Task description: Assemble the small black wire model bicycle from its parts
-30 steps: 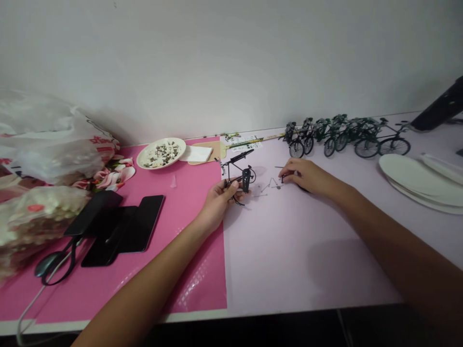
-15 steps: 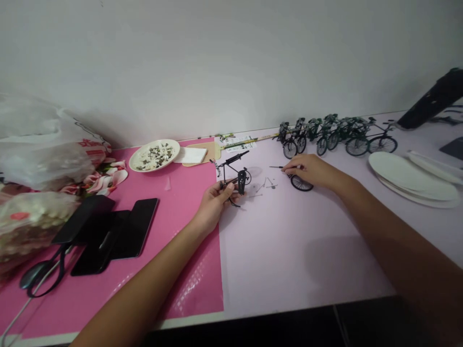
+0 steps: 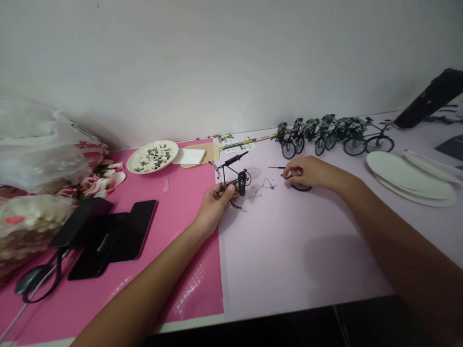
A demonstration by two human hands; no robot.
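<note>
My left hand (image 3: 219, 198) is closed around a black miniature bicycle frame (image 3: 231, 173), with its handlebar to the left and its chain ring and pedals to the right. My right hand (image 3: 307, 172) hovers low over the table, thumb and forefinger curled toward each other at a small dark part, too small to name. Under that hand lies a black spoked wheel (image 3: 301, 187), partly hidden. A thin screwdriver-like rod (image 3: 276, 167) rests by its fingertips. Between the hands lie several small loose metal pieces (image 3: 268, 183) and a pale, see-through round piece (image 3: 254, 172).
Several finished miniature bicycles (image 3: 327, 135) stand along the wall. Right of them are white oval plates (image 3: 408, 176) and a black tube-like object (image 3: 428, 99). Leftward are a plate of small bits (image 3: 153, 156), phones (image 3: 135, 231), a black box (image 3: 81, 221) and plastic bags (image 3: 39, 149).
My right hand has shifted slightly, its fingers lifting off the rod and curling over the wheel, which now shows less. My left hand holds the bicycle frame nearly still. The view has shifted slightly.
</note>
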